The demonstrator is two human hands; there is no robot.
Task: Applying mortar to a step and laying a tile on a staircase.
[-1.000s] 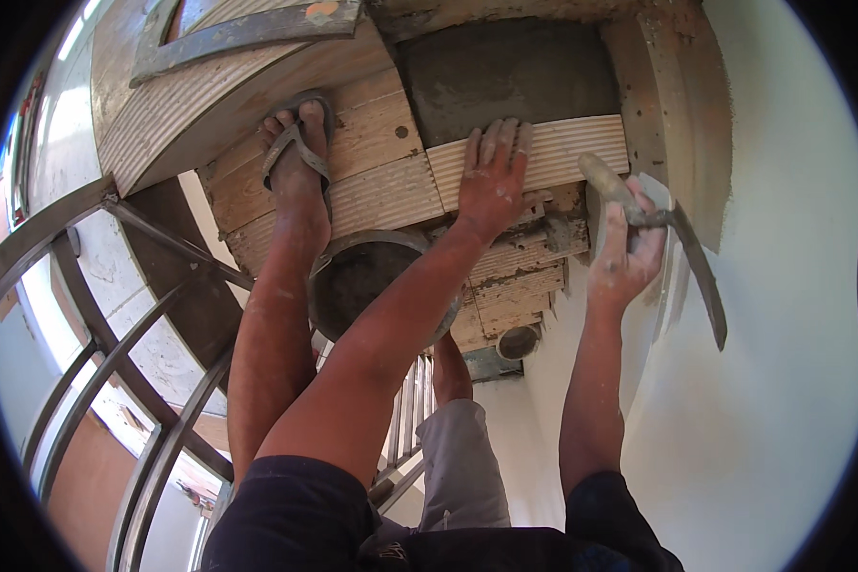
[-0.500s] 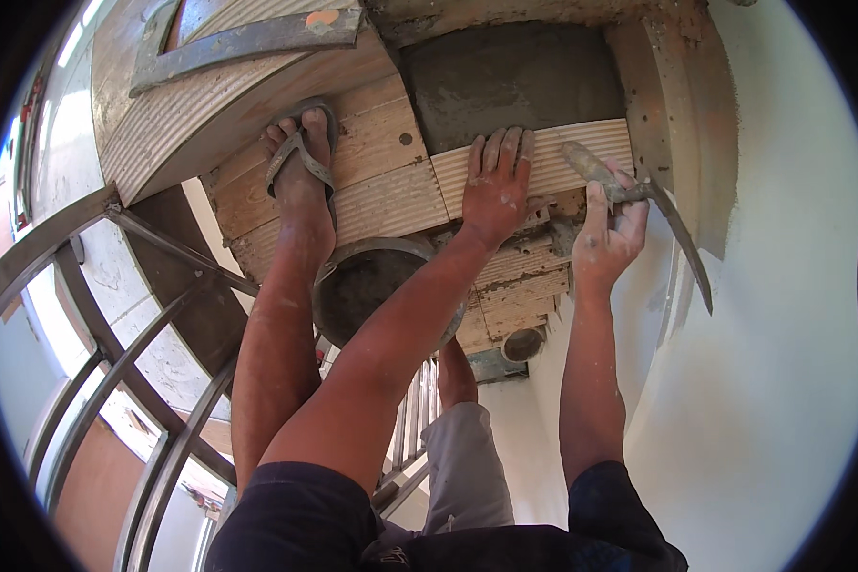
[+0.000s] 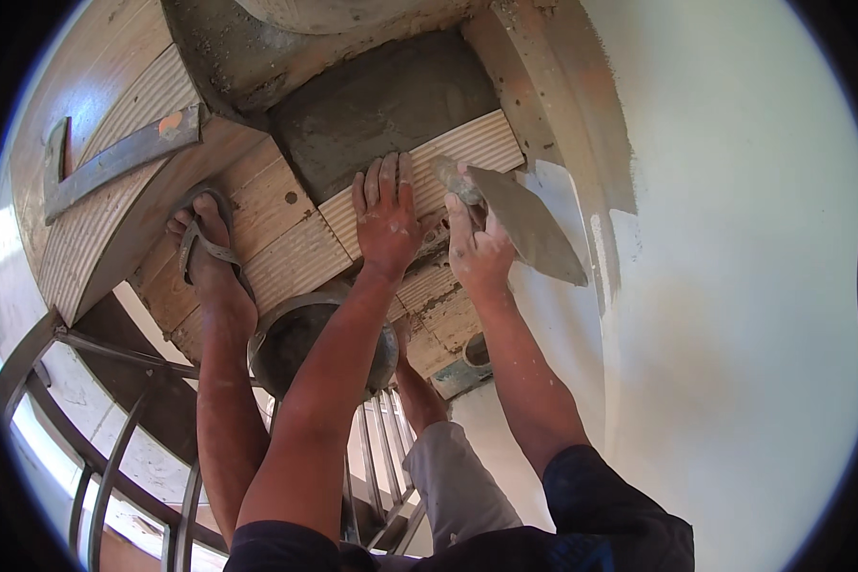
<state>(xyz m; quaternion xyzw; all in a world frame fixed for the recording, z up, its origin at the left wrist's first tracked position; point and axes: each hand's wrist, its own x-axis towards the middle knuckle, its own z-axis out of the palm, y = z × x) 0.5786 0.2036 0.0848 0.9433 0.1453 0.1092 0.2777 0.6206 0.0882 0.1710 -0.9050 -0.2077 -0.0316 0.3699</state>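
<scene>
My left hand [image 3: 388, 217] lies flat, fingers stretched out, on a ribbed beige tile strip [image 3: 472, 145] at the front edge of a stair step. Behind the strip, the step is covered with smooth, dark grey mortar [image 3: 381, 107], and the fingertips reach to the border between the two. My right hand [image 3: 481, 250] is closed around the handle of a trowel [image 3: 536, 229], just right of the left hand and by the strip's front edge. The trowel's broad, mortar-coated blade points right and toward me.
A bucket [image 3: 291, 336] with dark contents is below my left forearm. My foot [image 3: 210, 234], in a flip-flop, rests on wood-look tiles at the left. An L-shaped metal square [image 3: 129, 164] lies further left. Metal railings [image 3: 114, 467] run lower left; a pale wall [image 3: 725, 286] rises on the right.
The view has swung, so the scene sits further left and tilted. The trowel has turned from nearly edge-on to showing its broad blade. My left hand stays on the tile strip.
</scene>
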